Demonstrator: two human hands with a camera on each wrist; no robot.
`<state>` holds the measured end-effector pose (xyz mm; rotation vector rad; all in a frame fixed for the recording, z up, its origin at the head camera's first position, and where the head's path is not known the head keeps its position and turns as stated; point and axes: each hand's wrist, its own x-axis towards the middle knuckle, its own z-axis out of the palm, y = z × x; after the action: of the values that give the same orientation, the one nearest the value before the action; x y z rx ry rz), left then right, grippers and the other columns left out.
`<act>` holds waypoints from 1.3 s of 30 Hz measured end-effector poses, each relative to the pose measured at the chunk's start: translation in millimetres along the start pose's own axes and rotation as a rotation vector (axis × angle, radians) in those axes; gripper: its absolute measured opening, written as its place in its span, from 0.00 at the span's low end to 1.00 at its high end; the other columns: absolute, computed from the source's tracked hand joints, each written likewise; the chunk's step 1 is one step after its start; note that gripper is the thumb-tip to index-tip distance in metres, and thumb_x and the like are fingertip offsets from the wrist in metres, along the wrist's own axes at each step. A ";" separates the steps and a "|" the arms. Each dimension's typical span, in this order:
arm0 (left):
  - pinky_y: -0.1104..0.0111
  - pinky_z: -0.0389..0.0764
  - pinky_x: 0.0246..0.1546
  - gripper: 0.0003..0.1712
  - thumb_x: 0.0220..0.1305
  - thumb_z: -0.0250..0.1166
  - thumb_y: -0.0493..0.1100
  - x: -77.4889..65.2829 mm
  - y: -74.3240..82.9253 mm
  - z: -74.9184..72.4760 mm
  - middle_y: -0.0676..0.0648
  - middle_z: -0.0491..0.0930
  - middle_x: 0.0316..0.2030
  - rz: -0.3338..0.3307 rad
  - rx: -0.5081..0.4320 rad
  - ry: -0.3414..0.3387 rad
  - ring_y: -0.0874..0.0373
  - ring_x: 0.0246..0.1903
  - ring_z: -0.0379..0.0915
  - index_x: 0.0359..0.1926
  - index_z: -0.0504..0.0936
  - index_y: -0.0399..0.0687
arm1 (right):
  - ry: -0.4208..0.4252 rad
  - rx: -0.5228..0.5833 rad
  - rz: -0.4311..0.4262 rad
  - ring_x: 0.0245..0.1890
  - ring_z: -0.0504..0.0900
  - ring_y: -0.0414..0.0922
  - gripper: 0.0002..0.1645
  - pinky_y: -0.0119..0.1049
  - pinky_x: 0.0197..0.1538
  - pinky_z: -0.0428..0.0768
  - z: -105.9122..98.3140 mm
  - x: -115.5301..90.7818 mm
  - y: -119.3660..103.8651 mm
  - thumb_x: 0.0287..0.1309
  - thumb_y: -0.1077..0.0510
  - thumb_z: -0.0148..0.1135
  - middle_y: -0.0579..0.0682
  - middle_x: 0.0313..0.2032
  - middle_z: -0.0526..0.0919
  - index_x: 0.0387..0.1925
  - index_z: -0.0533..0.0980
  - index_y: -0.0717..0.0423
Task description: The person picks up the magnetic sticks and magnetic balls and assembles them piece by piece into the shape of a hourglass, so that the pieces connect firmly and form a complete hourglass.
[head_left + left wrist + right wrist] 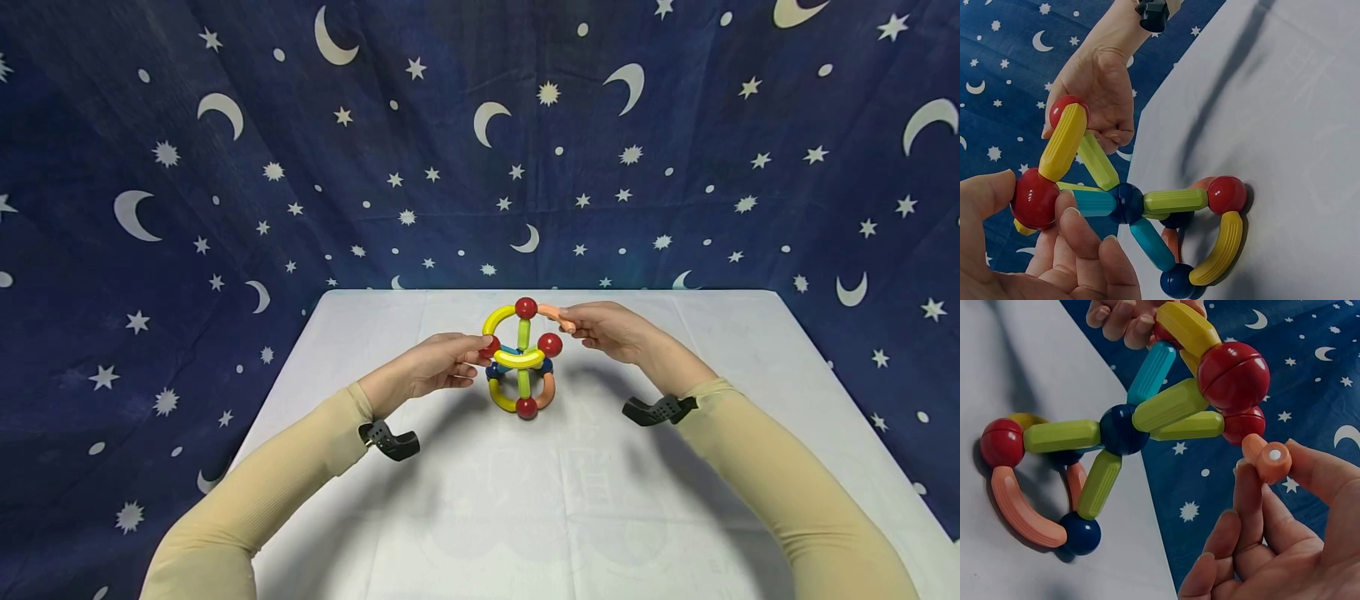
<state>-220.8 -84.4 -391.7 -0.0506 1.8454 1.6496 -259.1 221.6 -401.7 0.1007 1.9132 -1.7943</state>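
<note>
A construction of magnetic balls and sticks stands on the table, with lime and blue straight sticks meeting at a dark blue centre ball. My left hand pinches a red ball on its left side between thumb and fingers. From that ball a curved yellow stick runs to the top red ball. My right hand pinches a curved orange stick; its far end appears to meet the top red ball, while its near end is free. Another red ball sits at the front right.
The white-covered table stretches around the construction. Behind it hangs a dark blue cloth with moons and stars. Lower down, a red ball, curved yellow stick and curved orange stick lie against the table.
</note>
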 end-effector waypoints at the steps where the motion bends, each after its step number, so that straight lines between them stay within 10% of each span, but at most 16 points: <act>1: 0.68 0.81 0.38 0.25 0.69 0.67 0.53 -0.1 0.3 0.1 0.48 0.84 0.38 0.000 -0.001 0.000 0.58 0.29 0.74 0.58 0.78 0.41 | -0.002 0.006 -0.002 0.38 0.74 0.46 0.13 0.35 0.42 0.69 -0.4 -0.2 0.1 0.70 0.50 0.62 0.45 0.29 0.83 0.32 0.85 0.50; 39: 0.67 0.81 0.38 0.26 0.73 0.62 0.54 3.6 3.9 2.3 0.48 0.83 0.39 0.003 -0.014 -0.010 0.56 0.32 0.74 0.62 0.76 0.43 | -0.029 0.084 0.001 0.44 0.75 0.48 0.19 0.35 0.44 0.70 11.1 -4.9 11.8 0.70 0.50 0.63 0.46 0.36 0.85 0.55 0.77 0.57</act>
<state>-224.4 -80.2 -390.0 -0.0458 1.8276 1.6613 -246.7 213.9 -410.4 0.1040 1.8184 -1.8654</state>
